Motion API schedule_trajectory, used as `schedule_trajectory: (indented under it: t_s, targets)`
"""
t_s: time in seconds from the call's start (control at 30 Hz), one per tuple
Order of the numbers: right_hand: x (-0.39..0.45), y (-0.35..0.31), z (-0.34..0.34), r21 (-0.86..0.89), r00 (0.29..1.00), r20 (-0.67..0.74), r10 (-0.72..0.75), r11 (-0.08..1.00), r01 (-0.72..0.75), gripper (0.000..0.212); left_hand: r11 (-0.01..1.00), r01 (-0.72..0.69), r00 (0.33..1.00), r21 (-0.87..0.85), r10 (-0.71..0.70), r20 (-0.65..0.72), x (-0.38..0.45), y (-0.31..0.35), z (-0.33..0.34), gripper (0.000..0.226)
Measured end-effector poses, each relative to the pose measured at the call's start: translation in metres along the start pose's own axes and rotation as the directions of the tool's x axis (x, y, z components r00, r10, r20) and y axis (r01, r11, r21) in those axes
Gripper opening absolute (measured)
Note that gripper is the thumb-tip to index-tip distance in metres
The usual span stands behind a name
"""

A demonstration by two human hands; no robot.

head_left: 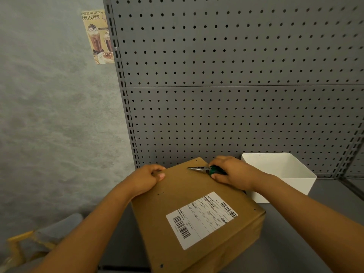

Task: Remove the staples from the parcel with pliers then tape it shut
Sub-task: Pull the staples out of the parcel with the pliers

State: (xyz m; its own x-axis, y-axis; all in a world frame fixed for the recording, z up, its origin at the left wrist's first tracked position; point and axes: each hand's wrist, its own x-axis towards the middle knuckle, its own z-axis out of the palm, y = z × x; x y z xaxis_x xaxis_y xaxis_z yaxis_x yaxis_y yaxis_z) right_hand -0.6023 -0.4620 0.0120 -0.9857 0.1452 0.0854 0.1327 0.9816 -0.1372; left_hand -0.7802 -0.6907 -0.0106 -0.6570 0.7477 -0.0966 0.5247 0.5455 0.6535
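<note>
Right hand (229, 171): curled round the green handles of the pliers (204, 169), steel nose lying low over the parcel's top, pointing toward the left hand.
Left hand (148, 177): grips the parcel's far left edge, thumb on top, fingers curled over the side.
Parcel (197, 213): brown cardboard, under both hands, on the grey shelf (295, 243).
Label (201, 219): white, barcoded, nearer the person than both hands.
White bin (291, 174): just beyond the right wrist, beside the parcel.
Pegboard (236, 85): grey, behind both hands.
</note>
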Motion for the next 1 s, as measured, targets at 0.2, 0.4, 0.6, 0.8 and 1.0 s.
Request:
schedule_trajectory:
  t_s: [0.2,0.4,0.6,0.8,1.0]
  targets:
    - [-0.007,-0.004,0.003,-0.014,0.994,-0.077,0.082,0.996,-0.083,0.04,0.997,0.034,0.999,0.064,-0.034,-0.012,0.003,-0.001,0.001,0.026]
    - [-0.025,-0.006,-0.001,0.046,0.962,-0.165,0.216,0.976,-0.211,0.04,0.995,0.049,0.999,0.088,-0.05,0.005,0.004,0.002,0.002,0.024]
    - [-0.053,0.012,-0.01,0.108,0.871,-0.269,0.412,0.911,-0.397,0.034,0.997,0.047,0.999,0.064,-0.049,0.022,0.004,0.002,0.002,0.017]
    - [-0.088,0.041,-0.016,0.067,0.752,-0.305,0.584,0.801,-0.595,0.027,0.994,0.047,0.998,0.103,-0.05,0.029,0.007,0.003,0.001,0.019]
    - [-0.112,0.056,-0.019,0.068,0.66,-0.28,0.697,0.7,-0.711,0.022,0.994,0.046,0.998,0.103,-0.049,0.027,0.006,0.005,0.002,0.02]
